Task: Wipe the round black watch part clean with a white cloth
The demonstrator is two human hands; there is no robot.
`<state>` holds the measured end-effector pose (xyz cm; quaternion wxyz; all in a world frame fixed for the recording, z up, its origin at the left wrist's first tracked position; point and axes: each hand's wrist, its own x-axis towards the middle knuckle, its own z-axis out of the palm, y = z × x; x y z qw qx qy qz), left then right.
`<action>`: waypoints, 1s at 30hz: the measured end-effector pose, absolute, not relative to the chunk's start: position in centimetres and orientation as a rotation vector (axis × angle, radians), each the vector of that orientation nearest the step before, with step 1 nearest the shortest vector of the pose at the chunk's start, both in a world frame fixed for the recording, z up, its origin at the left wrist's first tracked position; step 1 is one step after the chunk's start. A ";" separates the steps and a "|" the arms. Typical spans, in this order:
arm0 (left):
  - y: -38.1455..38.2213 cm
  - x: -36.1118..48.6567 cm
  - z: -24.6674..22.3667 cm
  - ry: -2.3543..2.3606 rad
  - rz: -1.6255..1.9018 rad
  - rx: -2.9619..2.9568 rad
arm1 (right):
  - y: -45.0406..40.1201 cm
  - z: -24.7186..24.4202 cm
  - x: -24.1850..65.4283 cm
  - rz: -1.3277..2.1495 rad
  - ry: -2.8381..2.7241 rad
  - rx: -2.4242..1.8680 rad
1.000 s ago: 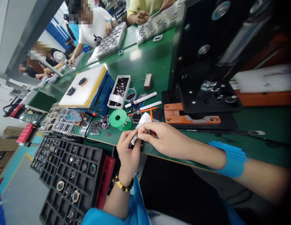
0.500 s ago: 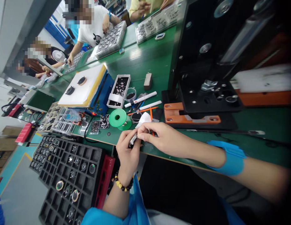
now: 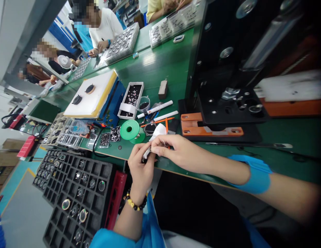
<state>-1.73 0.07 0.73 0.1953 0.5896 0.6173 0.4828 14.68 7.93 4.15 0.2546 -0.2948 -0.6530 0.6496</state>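
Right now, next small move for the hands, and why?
Probably press the white tissue in the right hand onto the small pale piece pinched in the left hand: the tissue sits at the right fingertips, right beside that piece.

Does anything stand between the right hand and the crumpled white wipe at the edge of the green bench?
Nothing visible does. The right hand is directly against the crumpled white wipe, its fingertips touching the wipe's lower part. The left hand sits close beside them, and no other object lies between the hand and the wipe.
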 end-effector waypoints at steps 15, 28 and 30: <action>0.0 -1.9 0.5 1.716 1.360 1.597 | 7.9 4.4 14.6 1.532 -1.881 -0.903; 0.0 -2.0 0.7 1.756 1.325 1.707 | 7.4 4.0 14.7 1.131 -2.039 -0.897; -0.1 -2.0 0.8 1.743 1.322 1.739 | 7.2 3.8 14.7 1.000 -2.049 -0.857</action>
